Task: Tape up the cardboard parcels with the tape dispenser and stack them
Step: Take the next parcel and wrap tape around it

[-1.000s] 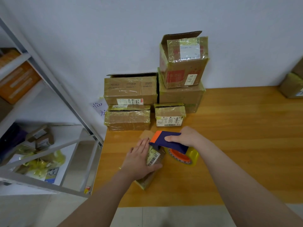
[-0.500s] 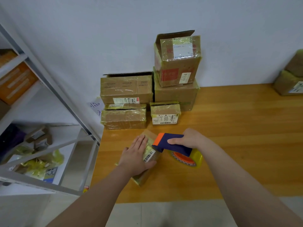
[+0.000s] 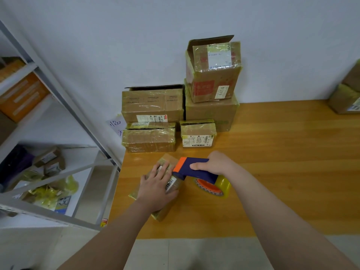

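Observation:
A small flat cardboard parcel (image 3: 167, 208) with a barcode label lies near the left front of the wooden table (image 3: 282, 172). My left hand (image 3: 155, 187) presses flat on top of it, fingers straight. My right hand (image 3: 216, 164) grips the handle of a blue and orange tape dispenser (image 3: 194, 169). Its orange head sits at the parcel's right edge, and its yellowish tape roll (image 3: 214, 187) rests beside the parcel. Several taped parcels (image 3: 153, 106) are stacked against the wall behind.
A grey metal shelf rack (image 3: 58, 106) stands left of the table, holding small boxes and yellow bags. The tallest stack (image 3: 213, 75) has an open-flapped box on top. Another parcel (image 3: 344, 98) sits at the far right edge.
The dispenser and my right hand have shifted slightly left along the parcel. My left hand stays pressed on the parcel.

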